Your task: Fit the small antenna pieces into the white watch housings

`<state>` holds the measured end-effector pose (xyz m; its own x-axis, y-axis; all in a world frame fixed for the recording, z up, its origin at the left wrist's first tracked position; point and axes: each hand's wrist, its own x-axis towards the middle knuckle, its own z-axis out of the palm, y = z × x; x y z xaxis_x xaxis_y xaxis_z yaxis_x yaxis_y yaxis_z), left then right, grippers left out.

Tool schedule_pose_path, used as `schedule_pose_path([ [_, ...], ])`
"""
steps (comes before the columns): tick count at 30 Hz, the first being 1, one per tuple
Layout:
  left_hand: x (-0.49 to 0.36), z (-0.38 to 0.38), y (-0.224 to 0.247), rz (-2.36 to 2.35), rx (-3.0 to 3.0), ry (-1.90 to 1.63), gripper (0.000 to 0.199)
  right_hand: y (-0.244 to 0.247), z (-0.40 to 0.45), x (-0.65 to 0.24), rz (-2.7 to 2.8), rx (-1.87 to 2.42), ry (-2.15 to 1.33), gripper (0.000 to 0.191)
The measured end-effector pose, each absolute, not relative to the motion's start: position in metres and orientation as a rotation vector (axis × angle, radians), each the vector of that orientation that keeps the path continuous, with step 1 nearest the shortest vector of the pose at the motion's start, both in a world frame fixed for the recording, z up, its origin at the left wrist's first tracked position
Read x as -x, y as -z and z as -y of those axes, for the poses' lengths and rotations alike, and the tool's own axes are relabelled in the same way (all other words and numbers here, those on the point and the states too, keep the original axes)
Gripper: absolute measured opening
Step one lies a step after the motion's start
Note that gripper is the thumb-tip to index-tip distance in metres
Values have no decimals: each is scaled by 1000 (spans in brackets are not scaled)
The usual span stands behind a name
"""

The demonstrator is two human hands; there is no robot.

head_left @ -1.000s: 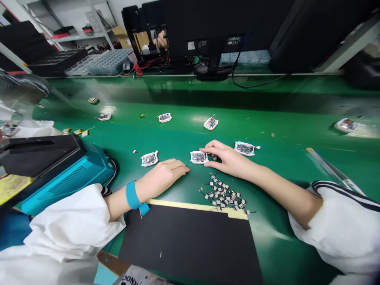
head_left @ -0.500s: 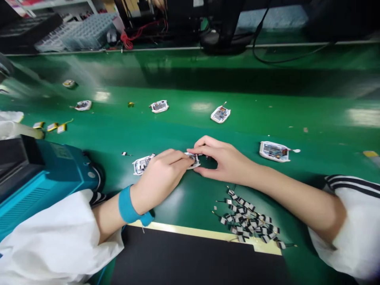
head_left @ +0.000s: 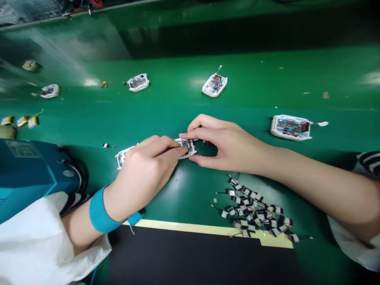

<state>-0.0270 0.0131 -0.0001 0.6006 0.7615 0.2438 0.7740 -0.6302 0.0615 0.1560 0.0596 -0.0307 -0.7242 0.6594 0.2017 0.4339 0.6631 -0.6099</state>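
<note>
A white, watch-like casing with an exposed circuit board (head_left: 190, 146) lies on the green mat between my hands. My right hand (head_left: 230, 142) grips its right end, index finger at the top edge and thumb at the bottom. The fingers of my left hand (head_left: 152, 168) are pressed together and reach onto the board from the left; whatever is under their tips is hidden. Another white casing (head_left: 121, 157) is partly covered by my left hand. Below my right hand is a heap of small black-and-white parts with thin leads (head_left: 252, 213).
More open casings lie across the mat: one at right (head_left: 291, 127), others farther back (head_left: 215, 84) (head_left: 138, 82) (head_left: 50, 91). Yellow-edged battery cells (head_left: 22, 121) sit far left, above a teal machine (head_left: 32, 166). One loose part (head_left: 106, 145) lies left. A black sheet (head_left: 190, 257) covers the front.
The camera view has tilted down and moved closer, so the back shelf has mostly left the picture. Both hands stay at the same casing, with little visible change in their grip.
</note>
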Motion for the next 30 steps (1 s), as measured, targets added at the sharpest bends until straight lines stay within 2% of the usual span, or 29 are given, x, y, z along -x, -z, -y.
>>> schedule_pose_path([
  [19, 26, -13, 0, 1342, 2777, 355, 13, 29, -60, -156, 2411, 922, -872, 30],
  [30, 24, -11, -2, 1381, 2784, 331, 15, 30, -61, -157, 2516, 918, -710, 36],
])
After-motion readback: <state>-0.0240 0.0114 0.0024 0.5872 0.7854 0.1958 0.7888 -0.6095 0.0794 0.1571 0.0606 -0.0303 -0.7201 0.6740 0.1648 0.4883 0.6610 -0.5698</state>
